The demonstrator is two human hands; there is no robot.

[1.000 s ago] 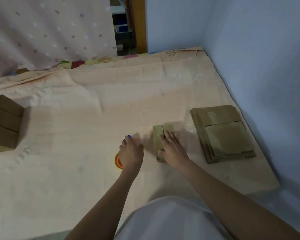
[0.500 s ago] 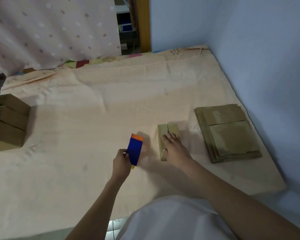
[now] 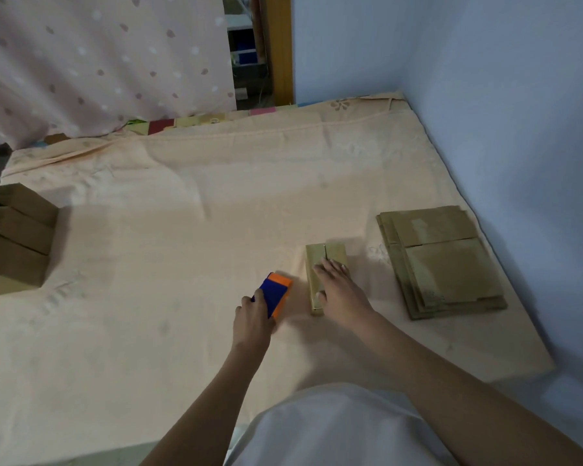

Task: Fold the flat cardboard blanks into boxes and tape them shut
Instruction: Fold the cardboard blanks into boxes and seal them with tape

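View: head camera, looking forward and down at a bed covered by a peach sheet (image 3: 182,230).
Left hand (image 3: 252,319): fingers curled round a blue and orange tape dispenser (image 3: 276,295), held just above the sheet, near the left side of the box.
Right hand (image 3: 339,294): fingers straight and spread, pressing flat on the top of the folded box (image 3: 323,264).
Folded box: lies on the sheet at centre right; its two top flaps meet along a seam running near to far; no tape is visible on that seam.
Flat blanks (image 3: 441,260): a stack lying to the right of the box, close to the wall, apart from the hand.
Finished boxes (image 3: 14,237): several stacked at the far left edge of the view.
Progress: judged part-way through; this box is folded and held closed, its taping not yet done.
Remaining: tape the seam, then fold and tape the stacked blanks.
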